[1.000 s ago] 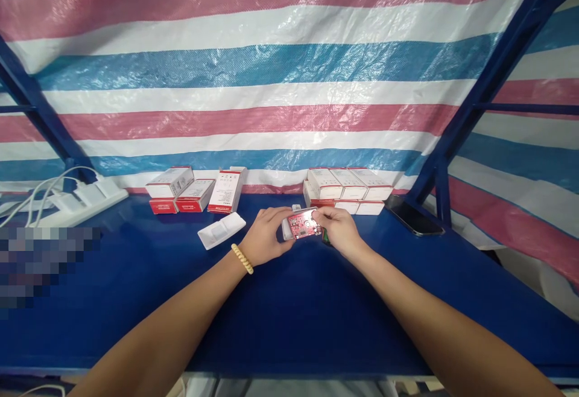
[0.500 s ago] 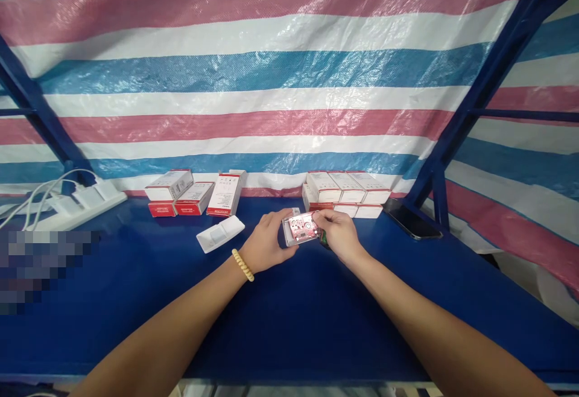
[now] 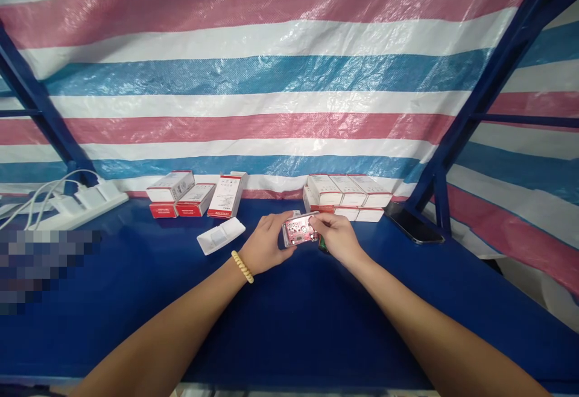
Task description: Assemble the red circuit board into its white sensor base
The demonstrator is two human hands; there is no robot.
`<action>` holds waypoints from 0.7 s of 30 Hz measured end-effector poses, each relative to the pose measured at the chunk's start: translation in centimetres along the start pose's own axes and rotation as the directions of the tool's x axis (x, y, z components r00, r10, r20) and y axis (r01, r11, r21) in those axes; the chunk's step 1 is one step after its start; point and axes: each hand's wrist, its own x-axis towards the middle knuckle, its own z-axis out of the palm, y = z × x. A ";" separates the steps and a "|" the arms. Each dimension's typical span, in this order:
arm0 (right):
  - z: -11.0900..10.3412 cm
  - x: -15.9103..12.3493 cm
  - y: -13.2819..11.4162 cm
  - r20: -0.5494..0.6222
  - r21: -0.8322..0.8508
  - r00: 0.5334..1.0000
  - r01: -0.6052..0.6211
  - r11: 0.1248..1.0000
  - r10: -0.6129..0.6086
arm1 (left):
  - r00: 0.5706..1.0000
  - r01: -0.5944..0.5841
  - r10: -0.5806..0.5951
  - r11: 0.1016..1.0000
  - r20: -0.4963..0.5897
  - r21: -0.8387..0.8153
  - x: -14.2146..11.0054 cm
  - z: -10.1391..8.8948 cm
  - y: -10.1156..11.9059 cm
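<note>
Head view: to the right of the shallow white plastic cover [image 3: 221,236], a pinkish, rectangular circuit-board unit [image 3: 298,231] was grasped by the left hand [image 3: 263,245] and right hand [image 3: 340,238] and could, it was judged, be dropped if either grip slipped.

Soft, moderately bright light fills the view. Glare streaks the striped sheet [image 3: 257,77] beyond the hands [image 3: 265,245], while the desk [image 3: 316,318] in front of them sinks into dark blue. The circuit board [image 3: 298,231] between them looks washed out. Wide-angle distortion stretches the edges; blocky pixels blot out the far left.
</note>
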 end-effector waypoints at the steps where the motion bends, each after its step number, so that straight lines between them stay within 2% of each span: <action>1: 0.0 0.0 -0.1 0.002 0.010 1.000 -0.001 1.000 0.001 | 1.000 0.002 -0.002 1.000 -0.002 -0.004 0.0 0.0 0.0; 6: 0.3 -0.3 -0.4 0.006 -0.004 1.000 0.030 1.000 -0.030 | 0.999 0.009 -0.009 1.000 -0.033 -0.021 0.0 0.1 0.1; 10: 0.6 -0.7 -0.5 -0.089 -0.007 0.995 0.034 0.999 -0.035 | 0.999 -0.001 0.000 1.000 -0.046 -0.026 -0.1 0.0 0.0; 13: 0.6 -0.9 -0.6 -0.118 -0.089 0.992 0.022 0.996 -0.032 | 0.999 -0.003 0.002 1.000 -0.044 -0.030 -0.1 0.1 -0.1; 17: 0.4 -1.0 -0.8 -0.085 -0.302 0.989 0.088 0.949 -0.118 | 1.000 0.004 -0.004 1.000 -0.007 -0.013 -0.2 0.2 -0.2; 21: 0.0 -0.9 -1.0 0.049 -0.463 0.979 0.196 0.864 -0.196 | 0.999 -0.017 0.017 1.000 0.033 -0.006 0.0 0.0 -0.2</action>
